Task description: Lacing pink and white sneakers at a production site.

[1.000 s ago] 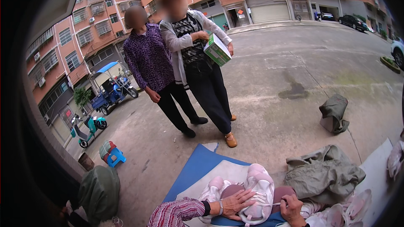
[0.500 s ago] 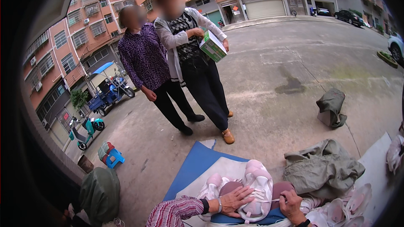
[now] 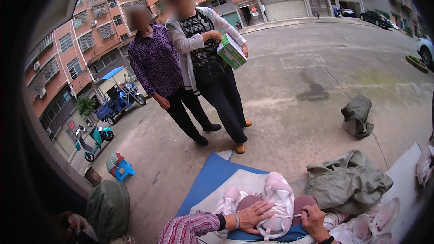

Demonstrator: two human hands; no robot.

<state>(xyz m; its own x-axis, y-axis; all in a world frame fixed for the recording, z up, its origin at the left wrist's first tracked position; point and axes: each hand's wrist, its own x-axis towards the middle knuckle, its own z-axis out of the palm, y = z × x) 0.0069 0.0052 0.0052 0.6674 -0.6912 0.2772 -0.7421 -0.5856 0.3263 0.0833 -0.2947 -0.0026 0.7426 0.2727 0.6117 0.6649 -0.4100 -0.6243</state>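
A pink and white sneaker (image 3: 277, 199) sits across my lap, toe pointing away, with white laces over its tongue. My left hand (image 3: 254, 216) lies on the sneaker's left side, fingers stretched across the lacing. On the other side, my right hand (image 3: 313, 219) is closed in a pinch on a white shoelace (image 3: 294, 216), which runs taut from the sneaker. Another pink and white sneaker (image 3: 228, 202) rests just left of it. Several more pale sneakers (image 3: 364, 227) are heaped beside my right forearm.
Two people stand ahead, one in a purple patterned shirt (image 3: 156, 61), the other holding a green and white box (image 3: 232, 52). Grey-green cloth (image 3: 348, 180) lies front right, near a covered bundle (image 3: 357, 115). To the left are a green sack (image 3: 107, 210) and a blue stool (image 3: 123, 170).
Both hands keep nearly the same places on the sneaker and lace. The person with the box has shifted a foot slightly, and both standing people have turned their heads.
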